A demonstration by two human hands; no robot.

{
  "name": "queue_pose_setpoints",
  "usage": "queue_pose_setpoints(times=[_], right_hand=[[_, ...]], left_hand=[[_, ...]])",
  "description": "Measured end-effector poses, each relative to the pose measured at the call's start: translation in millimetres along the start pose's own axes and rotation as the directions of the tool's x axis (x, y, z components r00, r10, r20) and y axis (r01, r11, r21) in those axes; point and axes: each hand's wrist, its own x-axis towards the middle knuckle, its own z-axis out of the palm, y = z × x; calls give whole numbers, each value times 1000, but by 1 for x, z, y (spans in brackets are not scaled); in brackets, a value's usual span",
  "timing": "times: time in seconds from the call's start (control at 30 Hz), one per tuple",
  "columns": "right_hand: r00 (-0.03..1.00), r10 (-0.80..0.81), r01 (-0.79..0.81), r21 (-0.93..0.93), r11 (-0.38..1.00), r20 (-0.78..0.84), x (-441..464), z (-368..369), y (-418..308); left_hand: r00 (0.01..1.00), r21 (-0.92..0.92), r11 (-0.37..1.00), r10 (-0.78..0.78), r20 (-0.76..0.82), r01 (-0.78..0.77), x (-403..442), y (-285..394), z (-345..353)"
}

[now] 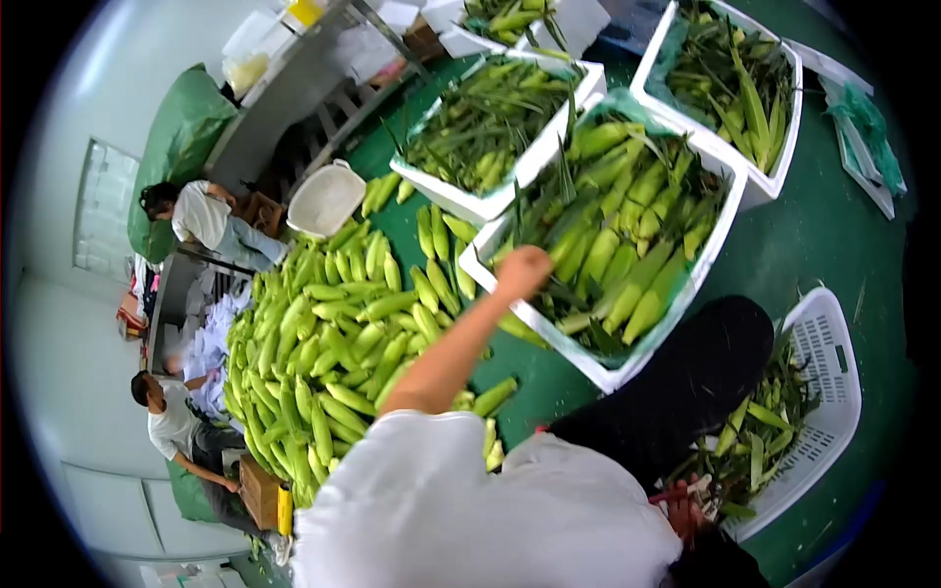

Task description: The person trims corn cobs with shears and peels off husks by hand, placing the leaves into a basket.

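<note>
My left hand (524, 272) reaches out to the near left rim of a white foam box (720, 235). Its fingers are curled closed beside the leaves, and what is in them is hidden. Green ears of corn (627, 211) in their husks fill that box, over a green plastic liner. At the lower right, my right hand (686, 507) is low and partly hidden by my body. Its fingers look bent around something small and pale, too blurred to name. It is next to a white plastic basket (838, 392) holding husks and leaves (765, 441).
A large heap of corn (333, 343) covers the floor at left. More foam boxes (593, 83) of corn and leaves stand at the top. Two people in white shirts (201, 216) work beyond the heap, near a white tub (326, 199). A foam lid (863, 157) lies at right.
</note>
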Motion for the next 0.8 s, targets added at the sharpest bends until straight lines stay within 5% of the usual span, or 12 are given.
queue_pose_setpoints(times=[0.03, 0.07, 0.13, 0.2, 0.37, 0.4, 0.47, 0.5, 0.57, 0.67, 0.73, 0.8], right_hand=[[999, 22, -19, 58, 998, -46, 11, -22, 10], [999, -11, 13, 36, 999, -44, 11, -6, 4], [995, -72, 71, -18, 997, -75, -5, 46, -14], [989, -101, 101, -9, 995, -110, -6, 35, -10], [958, -288, 284, 124, 951, 12, -14, 37, -5], [934, -353, 345, 119, 931, 55, -16, 46, -7], [917, -398, 396, -86, 914, -10, -33, 88, -32], [894, -445, 435, -141, 889, -46, -38, 114, -44], [874, -486, 475, -244, 846, 13, -43, 142, -65], [871, -483, 484, -339, 807, 93, -41, 163, -84], [872, -453, 475, -548, 689, 186, -47, 170, -105], [859, -486, 484, -568, 665, 163, -55, 173, -118]], left_hand=[[964, 374, 890, 264, 46, -261, 13, 14, 26], [945, 593, 755, 325, 32, -280, 15, 38, 44], [885, 732, 635, 455, -97, -247, 27, 42, 62], [992, 627, 779, 55, -113, 28, 49, 37, 67], [1000, 223, 975, -15, 23, 9, 56, 60, 19], [993, -8, 999, -43, 111, 44, 52, 55, 12], [869, -386, 850, -154, 470, 359, -2, 142, -32], [725, -574, 561, -71, 685, 597, -18, 147, -35], [660, -655, 273, 88, 747, 705, -73, 203, -35], [558, -616, 221, 274, 783, 756, -106, 232, 14], [332, -411, 49, 505, 796, 910, -125, 270, 46], [209, -287, 63, 544, 813, 956, -150, 297, 73]])
